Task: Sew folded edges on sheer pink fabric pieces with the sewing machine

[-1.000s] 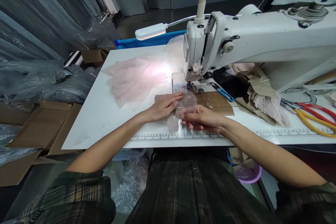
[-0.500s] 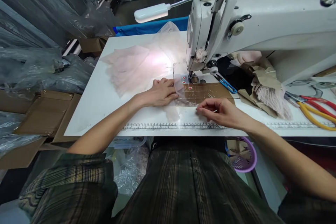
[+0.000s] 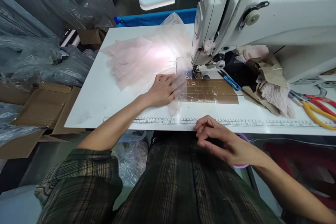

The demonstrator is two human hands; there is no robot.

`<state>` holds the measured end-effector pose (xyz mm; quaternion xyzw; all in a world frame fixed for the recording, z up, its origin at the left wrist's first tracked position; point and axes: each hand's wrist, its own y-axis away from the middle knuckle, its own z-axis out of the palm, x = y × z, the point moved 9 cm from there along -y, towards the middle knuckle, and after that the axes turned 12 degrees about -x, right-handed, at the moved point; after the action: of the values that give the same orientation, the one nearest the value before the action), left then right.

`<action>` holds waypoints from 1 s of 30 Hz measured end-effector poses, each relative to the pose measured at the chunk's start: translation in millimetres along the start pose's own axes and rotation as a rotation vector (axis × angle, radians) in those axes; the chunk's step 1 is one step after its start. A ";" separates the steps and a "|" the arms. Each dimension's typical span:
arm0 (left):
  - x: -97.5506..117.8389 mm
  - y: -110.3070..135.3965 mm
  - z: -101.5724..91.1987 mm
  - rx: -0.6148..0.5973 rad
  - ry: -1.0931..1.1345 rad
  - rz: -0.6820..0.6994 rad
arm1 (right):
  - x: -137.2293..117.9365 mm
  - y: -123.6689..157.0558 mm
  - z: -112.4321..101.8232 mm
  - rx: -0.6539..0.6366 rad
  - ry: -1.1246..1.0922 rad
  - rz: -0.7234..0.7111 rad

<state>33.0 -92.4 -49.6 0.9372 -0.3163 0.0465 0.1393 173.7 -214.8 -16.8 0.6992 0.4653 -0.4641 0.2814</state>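
Note:
My left hand lies flat on the table, left of the needle area, its fingers spread and a sheer fold over their tips. The fold belongs to a pale pink sheer fabric spread across the table's left part. A white sewing machine stands just beyond, its presser foot down near the fabric's edge. My right hand hovers at the table's front edge, fingers loosely bent and apart, nothing visible in them. Between the hands and the machine is a brown taped strip.
Blue thread snips lie right of the needle. Farther right are crumpled brown paper, lace and scissors with yellow and red handles. A lamp hangs above the fabric. Cardboard boxes stand at left.
My right hand has drawn back from the brown strip toward me, to the table's front edge, and its fingers have loosened. My left hand stays on the fabric. The camera view has shifted slightly.

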 end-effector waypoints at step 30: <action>0.2 0.7 -1.0 0.117 0.028 0.043 | -3.3 9.8 -13.8 0.152 -0.124 -0.057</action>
<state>32.7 -92.8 -48.4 0.9360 -0.3313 0.0808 0.0873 187.5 -208.7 -8.6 0.6749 0.4303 -0.5482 0.2425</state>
